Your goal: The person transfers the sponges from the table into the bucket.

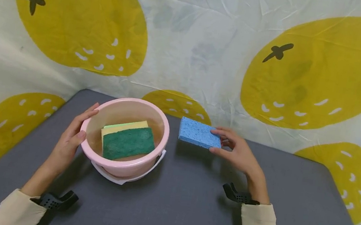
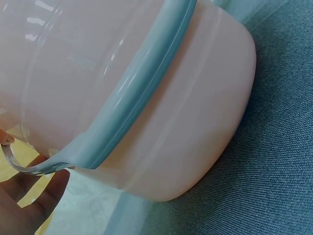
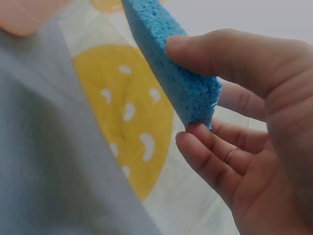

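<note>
A pink bucket (image 1: 136,168) with a white handle (image 1: 121,181) stands on the grey surface, left of centre in the head view. Inside it lie a green scouring pad (image 1: 129,143) and, behind that, a yellow sponge (image 1: 124,126) with a light green edge showing. My left hand (image 1: 68,144) holds the bucket's left side, thumb and fingers at the rim. In the left wrist view the bucket (image 2: 195,122) fills most of the frame. To the right of the bucket, my right hand (image 1: 236,151) pinches a blue sponge (image 1: 198,132) by its right end, raised above the surface.
A grey cloth-covered table (image 1: 182,210) lies beneath everything. Behind it hangs a white curtain (image 1: 194,54) printed with large yellow fruit shapes, reaching down along the table's back and side edges. Each wrist wears a black band (image 1: 239,195).
</note>
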`<action>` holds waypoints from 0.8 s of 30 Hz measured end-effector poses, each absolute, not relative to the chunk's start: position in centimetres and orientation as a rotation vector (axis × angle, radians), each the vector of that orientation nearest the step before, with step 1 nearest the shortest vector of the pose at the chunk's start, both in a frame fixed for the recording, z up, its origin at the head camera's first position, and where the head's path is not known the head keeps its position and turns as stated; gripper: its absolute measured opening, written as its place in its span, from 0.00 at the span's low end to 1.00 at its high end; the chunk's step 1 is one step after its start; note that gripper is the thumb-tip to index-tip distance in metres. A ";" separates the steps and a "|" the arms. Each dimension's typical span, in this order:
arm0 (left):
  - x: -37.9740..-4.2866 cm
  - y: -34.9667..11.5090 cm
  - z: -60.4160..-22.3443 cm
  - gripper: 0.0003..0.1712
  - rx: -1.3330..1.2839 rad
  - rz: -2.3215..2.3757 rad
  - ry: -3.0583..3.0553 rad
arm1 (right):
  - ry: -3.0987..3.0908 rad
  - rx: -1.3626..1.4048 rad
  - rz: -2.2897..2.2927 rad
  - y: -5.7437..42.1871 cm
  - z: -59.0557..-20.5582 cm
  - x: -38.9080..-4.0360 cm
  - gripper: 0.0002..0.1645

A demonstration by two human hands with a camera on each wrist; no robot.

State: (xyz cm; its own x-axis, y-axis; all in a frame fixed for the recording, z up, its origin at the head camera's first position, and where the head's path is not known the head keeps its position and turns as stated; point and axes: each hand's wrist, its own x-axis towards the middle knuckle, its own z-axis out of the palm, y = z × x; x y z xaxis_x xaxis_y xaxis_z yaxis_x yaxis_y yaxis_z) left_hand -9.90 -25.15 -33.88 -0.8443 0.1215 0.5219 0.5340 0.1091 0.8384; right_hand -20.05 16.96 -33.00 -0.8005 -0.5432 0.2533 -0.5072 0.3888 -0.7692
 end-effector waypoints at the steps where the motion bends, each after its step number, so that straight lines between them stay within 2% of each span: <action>1: -9.8 -25.2 -33.9 0.26 -0.643 -1.790 -2.067 | 2.573 -0.985 -1.419 16.8 -32.8 -20.0 0.30; 10: -9.7 -25.3 -33.9 0.27 -0.652 -1.794 -2.075 | 2.501 -1.080 -1.502 15.2 -30.7 -19.9 0.29; 24: -9.8 -25.3 -34.0 0.27 -0.661 -1.807 -2.071 | 2.543 -1.227 -1.347 10.8 -25.4 -19.4 0.28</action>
